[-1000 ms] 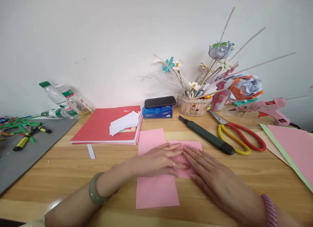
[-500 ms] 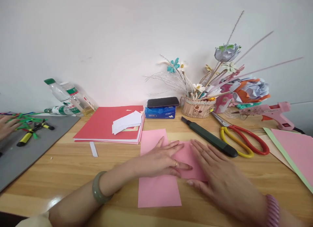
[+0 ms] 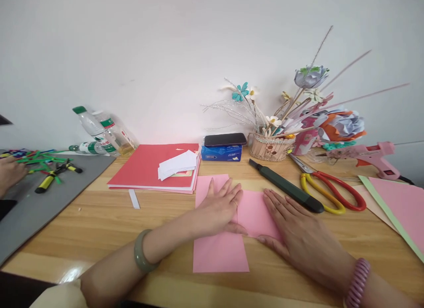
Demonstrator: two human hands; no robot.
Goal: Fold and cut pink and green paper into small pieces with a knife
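Note:
A long pink paper sheet (image 3: 220,257) lies flat on the wooden table, and a smaller pink piece of paper (image 3: 255,213) reaches out from it to the right. My left hand (image 3: 220,208), fingers spread, presses down where the two pinks meet and hides part of both. On the right edge of the smaller piece rests my right hand (image 3: 294,224), flat, with its fingers stretched out and the thumb apart. Neither hand grips anything. Beyond my right fingers lie a dark green utility knife (image 3: 286,185) and scissors (image 3: 326,186) with red and yellow handles.
A red paper stack (image 3: 149,164) with white slips (image 3: 178,165) is at the back left. Behind stand a tissue pack (image 3: 221,154) with a phone (image 3: 225,139), a flower basket (image 3: 270,147) and a pink glue gun (image 3: 377,157). Another person's hand (image 3: 11,173) is at far left.
My left hand's fingers have swung from pointing right to pointing away from me, uncovering more of the smaller pink piece. My right hand stays flat on its right edge. The view has shifted slightly.

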